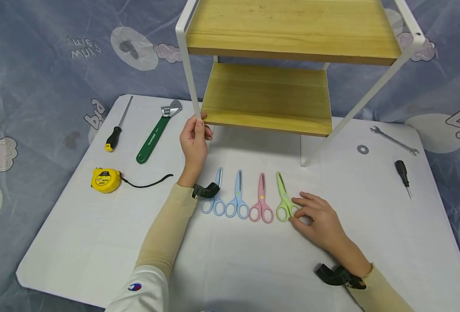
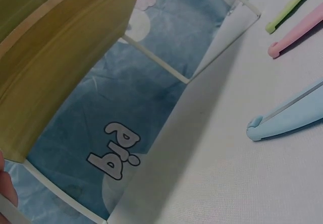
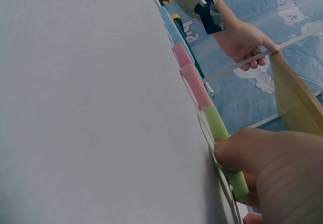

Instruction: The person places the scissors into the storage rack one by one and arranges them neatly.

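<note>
My left hand (image 1: 194,141) grips the left front post of a two-tier rack (image 1: 269,97) with wooden boards and a white frame, just by the lower board. In the left wrist view only its fingertips show at the left edge. My right hand (image 1: 321,223) pinches a handle loop of the green scissors (image 1: 283,195), which lie on the table; in the right wrist view the thumb presses on the green handle (image 3: 217,125). To their left lie pink scissors (image 1: 262,199), blue scissors (image 1: 238,195) and another blue pair (image 1: 216,199), partly hidden by the left wrist's camera.
On the left lie a screwdriver (image 1: 114,136), a green-handled adjustable wrench (image 1: 153,138) and a yellow tape measure (image 1: 106,180) with a black strap. A washer (image 1: 363,149), an open-end wrench (image 1: 395,141) and a short screwdriver (image 1: 402,173) lie on the right of the white table (image 1: 97,251).
</note>
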Demonstrator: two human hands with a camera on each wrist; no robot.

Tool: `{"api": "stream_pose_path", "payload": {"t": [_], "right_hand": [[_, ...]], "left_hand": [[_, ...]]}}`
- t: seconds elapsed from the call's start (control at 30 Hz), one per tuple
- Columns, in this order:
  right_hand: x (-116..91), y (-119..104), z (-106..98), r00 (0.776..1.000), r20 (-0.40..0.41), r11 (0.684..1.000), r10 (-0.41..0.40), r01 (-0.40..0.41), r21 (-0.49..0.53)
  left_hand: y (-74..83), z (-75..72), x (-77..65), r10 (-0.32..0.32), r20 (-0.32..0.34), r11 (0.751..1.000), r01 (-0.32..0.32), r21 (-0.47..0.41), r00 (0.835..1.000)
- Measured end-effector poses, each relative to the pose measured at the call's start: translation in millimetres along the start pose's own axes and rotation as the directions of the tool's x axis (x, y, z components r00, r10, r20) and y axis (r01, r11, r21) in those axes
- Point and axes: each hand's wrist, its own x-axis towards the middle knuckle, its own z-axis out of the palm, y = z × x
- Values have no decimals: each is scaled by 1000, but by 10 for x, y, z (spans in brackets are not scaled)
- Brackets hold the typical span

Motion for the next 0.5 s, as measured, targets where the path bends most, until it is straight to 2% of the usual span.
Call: {"api": "stream_pose_path", "payload": {"t": [0.17, 0.3, 0.4, 0.5], "right_hand": [[5, 9, -5, 998, -49, 1000, -24, 24, 4], [9, 20, -4, 992, -118, 995, -39, 49, 82], [4, 11, -2, 987, -161, 984, 7, 22, 179], [0, -1, -3, 983, -165, 964, 83, -37, 263]], "left_hand": [[-10, -2, 1, 8, 2, 1000, -8, 0, 1000], [-22, -6, -1, 9, 2, 1000, -9, -1, 1000], [-22, -8, -2, 14, 5, 1000, -14, 0, 1000], [-20, -10, -5, 20, 10, 1000, -20, 3, 1000]]}}
